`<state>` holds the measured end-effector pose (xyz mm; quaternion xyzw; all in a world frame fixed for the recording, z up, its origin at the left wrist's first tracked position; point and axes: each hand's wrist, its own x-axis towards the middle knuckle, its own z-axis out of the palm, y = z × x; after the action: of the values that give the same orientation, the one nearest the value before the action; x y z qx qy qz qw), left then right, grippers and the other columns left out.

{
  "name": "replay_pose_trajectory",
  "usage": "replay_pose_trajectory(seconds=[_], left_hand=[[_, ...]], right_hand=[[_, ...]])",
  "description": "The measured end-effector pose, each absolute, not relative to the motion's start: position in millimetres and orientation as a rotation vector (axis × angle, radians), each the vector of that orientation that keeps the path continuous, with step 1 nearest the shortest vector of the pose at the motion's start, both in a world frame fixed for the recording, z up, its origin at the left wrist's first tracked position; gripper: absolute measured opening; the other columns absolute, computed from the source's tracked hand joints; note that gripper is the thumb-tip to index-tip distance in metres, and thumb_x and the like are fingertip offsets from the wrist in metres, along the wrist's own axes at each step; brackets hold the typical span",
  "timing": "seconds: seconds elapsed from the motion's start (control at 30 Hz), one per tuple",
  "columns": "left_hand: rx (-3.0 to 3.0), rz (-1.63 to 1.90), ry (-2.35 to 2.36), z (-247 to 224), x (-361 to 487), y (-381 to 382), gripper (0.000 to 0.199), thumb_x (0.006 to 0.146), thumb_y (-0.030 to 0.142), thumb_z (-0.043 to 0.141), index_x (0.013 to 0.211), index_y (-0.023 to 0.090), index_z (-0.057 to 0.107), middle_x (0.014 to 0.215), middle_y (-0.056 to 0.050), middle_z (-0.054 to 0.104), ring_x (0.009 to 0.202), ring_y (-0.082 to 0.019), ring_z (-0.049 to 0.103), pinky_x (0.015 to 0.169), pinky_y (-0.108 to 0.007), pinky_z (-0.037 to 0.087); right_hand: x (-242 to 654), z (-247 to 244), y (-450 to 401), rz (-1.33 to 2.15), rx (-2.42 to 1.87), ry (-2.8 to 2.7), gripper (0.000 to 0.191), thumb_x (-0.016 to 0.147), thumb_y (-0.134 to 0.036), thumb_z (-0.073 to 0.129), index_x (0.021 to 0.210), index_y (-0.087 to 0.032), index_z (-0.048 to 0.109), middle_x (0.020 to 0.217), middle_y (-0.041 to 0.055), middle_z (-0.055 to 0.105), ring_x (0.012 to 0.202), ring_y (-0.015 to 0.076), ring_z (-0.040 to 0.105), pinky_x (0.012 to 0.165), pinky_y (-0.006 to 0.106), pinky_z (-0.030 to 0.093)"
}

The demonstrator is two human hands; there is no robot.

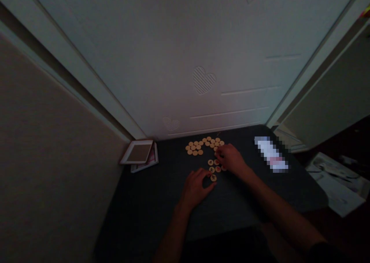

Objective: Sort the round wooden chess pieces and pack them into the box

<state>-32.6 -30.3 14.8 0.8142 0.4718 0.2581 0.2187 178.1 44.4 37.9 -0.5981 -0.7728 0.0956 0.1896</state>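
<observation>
Round wooden xiangqi pieces lie on a dark table (162, 193). My left hand (194, 189) has its thumb and forefinger at the edges of a piece with a black character (213, 177), gripping it at the near end of a small group. My right hand (231, 159) is closed in a pinch over a piece (216, 149) just beyond that group; its fingertips partly cover what they hold. Between the hands lie a red-marked piece (218, 169) and another black-marked piece (211, 162). Farther back, several plain-faced pieces (193, 148) form a cluster.
A tablet-like framed item (140, 152) rests on another flat item (144, 166) at the table's left. A blurred white object (271, 154) lies at the right. Behind the table rises a pale panel with an embossed heart (203, 80). White boxes (341, 186) stand low at the right.
</observation>
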Motion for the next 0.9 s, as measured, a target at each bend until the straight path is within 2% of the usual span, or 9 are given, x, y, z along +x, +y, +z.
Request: replay_pose_trajectory(seconds=[0.2, 0.47, 0.63, 0.8, 0.9], left_hand=[[2.274, 0.721, 1.291, 15, -33, -30, 0.019, 0.088, 0.034, 0.073, 0.106, 0.030, 0.072, 0.109, -0.002, 0.071, 0.098, -0.021, 0.067, 0.094, -0.039, 0.045], [2.293, 0.680, 1.297, 16, -33, -30, 0.019, 0.088, 0.036, 0.072, 0.106, 0.028, 0.070, 0.110, -0.002, 0.070, 0.096, -0.021, 0.067, 0.092, -0.039, 0.046], [2.275, 0.686, 1.314, 16, -32, -30, 0.019, 0.088, 0.034, 0.073, 0.104, 0.027, 0.068, 0.109, -0.001, 0.071, 0.095, -0.022, 0.067, 0.094, -0.040, 0.045], [2.247, 0.701, 1.296, 19, -33, -31, 0.022, 0.087, 0.039, 0.074, 0.104, 0.026, 0.067, 0.109, -0.002, 0.071, 0.096, -0.022, 0.067, 0.092, -0.040, 0.046], [2.231, 0.723, 1.287, 19, -33, -31, 0.022, 0.087, 0.041, 0.074, 0.103, 0.026, 0.068, 0.107, -0.003, 0.071, 0.095, -0.022, 0.067, 0.089, -0.038, 0.048]], right_hand=[[176, 36, 48, 0.223, -1.734, -2.208, 0.014, 0.092, -0.025, 0.062, 0.084, -0.020, 0.073, 0.088, 0.0089, 0.073, 0.090, 0.0235, 0.063, 0.080, 0.030, 0.044], [171, 38, 54, 0.227, -1.753, -2.231, 0.009, 0.089, -0.022, 0.066, 0.086, -0.020, 0.073, 0.089, 0.0098, 0.074, 0.093, 0.0240, 0.064, 0.083, 0.030, 0.044], [166, 41, 54, 0.253, -1.788, -2.179, 0.009, 0.088, -0.021, 0.064, 0.090, -0.018, 0.073, 0.088, 0.0119, 0.074, 0.090, 0.0253, 0.066, 0.076, 0.031, 0.045], [164, 54, 49, 0.360, -1.725, -2.111, 0.010, 0.087, -0.022, 0.066, 0.096, -0.021, 0.071, 0.089, 0.0040, 0.075, 0.081, 0.0177, 0.068, 0.072, 0.025, 0.047], [167, 61, 33, 0.620, -1.528, -1.883, 0.022, 0.087, -0.030, 0.066, 0.108, -0.023, 0.071, 0.090, 0.0010, 0.075, 0.076, 0.0154, 0.069, 0.071, 0.026, 0.052]])
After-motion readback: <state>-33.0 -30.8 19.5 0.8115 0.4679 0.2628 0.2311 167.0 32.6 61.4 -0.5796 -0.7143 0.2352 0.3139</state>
